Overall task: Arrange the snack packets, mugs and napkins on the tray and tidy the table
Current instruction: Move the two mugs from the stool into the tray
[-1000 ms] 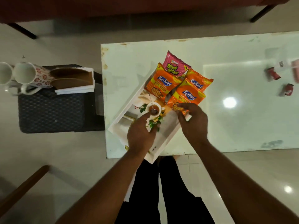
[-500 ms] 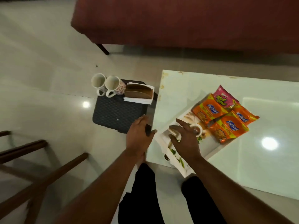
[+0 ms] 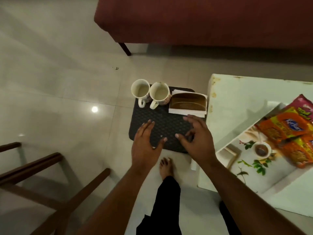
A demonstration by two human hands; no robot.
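Observation:
Two white floral mugs, one on the left [image 3: 140, 90] and one beside it [image 3: 159, 94], stand at the back of a dark woven stool [image 3: 162, 128]. To their right sits a brown napkin holder [image 3: 188, 103] on white napkins [image 3: 186, 112]. My left hand [image 3: 146, 145] and my right hand [image 3: 197, 141] hover open over the stool's near half, holding nothing. At the right, a white printed tray [image 3: 250, 168] lies on the white table [image 3: 237, 106] with orange snack packets [image 3: 286, 133] and a pink packet [image 3: 304, 106] on its far end.
A dark red sofa [image 3: 203, 19] spans the back. Wooden chair legs [image 3: 42, 167] stand at the lower left on the glossy tiled floor. My bare foot [image 3: 166, 168] and black trouser leg are below the stool.
The view has swung left from the tray to the stool. Both hands left the tray and snack packets and moved over the stool, toward the mugs and napkin holder.

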